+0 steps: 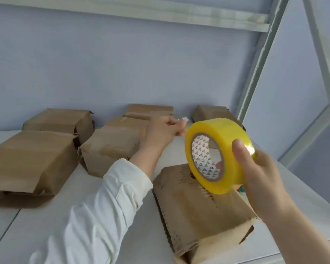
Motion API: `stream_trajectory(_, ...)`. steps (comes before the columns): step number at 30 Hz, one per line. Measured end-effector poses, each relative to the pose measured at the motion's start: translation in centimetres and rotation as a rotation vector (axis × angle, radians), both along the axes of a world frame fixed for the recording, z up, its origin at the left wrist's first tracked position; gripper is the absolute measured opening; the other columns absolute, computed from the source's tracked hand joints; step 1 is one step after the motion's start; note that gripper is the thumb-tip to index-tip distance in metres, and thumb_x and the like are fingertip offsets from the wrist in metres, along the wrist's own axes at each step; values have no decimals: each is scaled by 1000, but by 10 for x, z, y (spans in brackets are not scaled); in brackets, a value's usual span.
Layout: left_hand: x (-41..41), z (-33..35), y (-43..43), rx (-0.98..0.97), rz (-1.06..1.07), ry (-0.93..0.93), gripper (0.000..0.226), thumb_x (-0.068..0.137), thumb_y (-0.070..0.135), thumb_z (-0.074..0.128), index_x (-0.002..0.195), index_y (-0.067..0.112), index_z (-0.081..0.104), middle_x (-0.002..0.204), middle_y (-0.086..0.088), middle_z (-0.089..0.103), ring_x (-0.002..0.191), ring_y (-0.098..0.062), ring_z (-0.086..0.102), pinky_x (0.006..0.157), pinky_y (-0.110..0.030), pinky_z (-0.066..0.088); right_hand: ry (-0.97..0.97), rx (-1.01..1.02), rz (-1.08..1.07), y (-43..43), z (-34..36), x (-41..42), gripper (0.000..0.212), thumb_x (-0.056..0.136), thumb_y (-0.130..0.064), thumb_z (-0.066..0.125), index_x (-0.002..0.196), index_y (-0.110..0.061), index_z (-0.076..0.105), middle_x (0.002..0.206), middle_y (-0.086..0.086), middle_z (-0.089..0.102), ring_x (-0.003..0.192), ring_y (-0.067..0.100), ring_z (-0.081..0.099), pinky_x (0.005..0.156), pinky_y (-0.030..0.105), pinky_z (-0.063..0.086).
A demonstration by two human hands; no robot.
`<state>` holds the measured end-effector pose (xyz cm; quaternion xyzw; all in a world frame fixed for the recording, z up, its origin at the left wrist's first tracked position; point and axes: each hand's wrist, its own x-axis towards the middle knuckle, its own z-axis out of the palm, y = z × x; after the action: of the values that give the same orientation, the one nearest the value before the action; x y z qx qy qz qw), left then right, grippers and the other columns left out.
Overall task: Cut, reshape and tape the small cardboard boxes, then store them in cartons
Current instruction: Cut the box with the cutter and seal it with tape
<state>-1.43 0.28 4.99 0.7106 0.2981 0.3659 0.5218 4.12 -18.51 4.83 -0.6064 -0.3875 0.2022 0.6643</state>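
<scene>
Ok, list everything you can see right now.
cardboard boxes: six, brown, five at the back, one nearest
tape roll: one, yellow, above the nearest box
tape end: one, pale, just left of the roll
small item: one, green and orange, mostly hidden by right hand
table: one, white, under everything
shelf frame: one, pale grey, above and right
left hand: one, white sleeve, pinches tape end
right hand: one, bare, grips tape roll

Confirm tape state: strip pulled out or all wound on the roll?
Pulled out. The left hand pinches the free end just beside the tape roll, which the right hand grips.
</scene>
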Motion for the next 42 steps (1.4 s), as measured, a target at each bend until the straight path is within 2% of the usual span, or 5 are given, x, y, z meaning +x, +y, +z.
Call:
stream_trajectory(7,-6,-27,-2,-242,-207,177,10,84,21,68,83,12,63,52,12,65,50,5,62,77,-29,54,178,-188,10,-9,21,-4,90,37,-67,79,105,-11,65,86,5,74,72,21,72,52,25,54)
stream_trajectory(15,-14,-25,-13,-142,-171,255,13,81,23,70,69,18,65,66,4,70,71,-7,65,79,-31,55,90,-17,-20,-25,33,-18,28,48,-51,68,69,-33,76,77,3,74,65,16,71,49,22,54)
stream_trajectory(27,-13,-47,-11,12,-184,493,45,76,41,70,111,30,44,107,3,49,81,-9,48,71,-29,41,56,-138,-87,-15,27,-28,51,49,-60,57,88,-28,65,80,-8,74,72,11,71,71,37,55)
stream_trajectory(32,-16,-48,-17,562,-112,512,15,85,33,62,71,30,57,78,7,49,73,-8,43,66,-25,34,53,-102,-131,-15,25,-29,42,47,-62,57,74,-31,65,75,-13,72,70,8,70,73,38,55)
stream_trajectory(42,-13,-41,-17,296,-166,601,36,87,15,59,56,1,48,31,-4,31,29,-3,36,33,-12,25,70,-23,99,-25,-12,-30,59,40,-86,62,85,-47,70,86,-7,74,82,12,71,73,30,59)
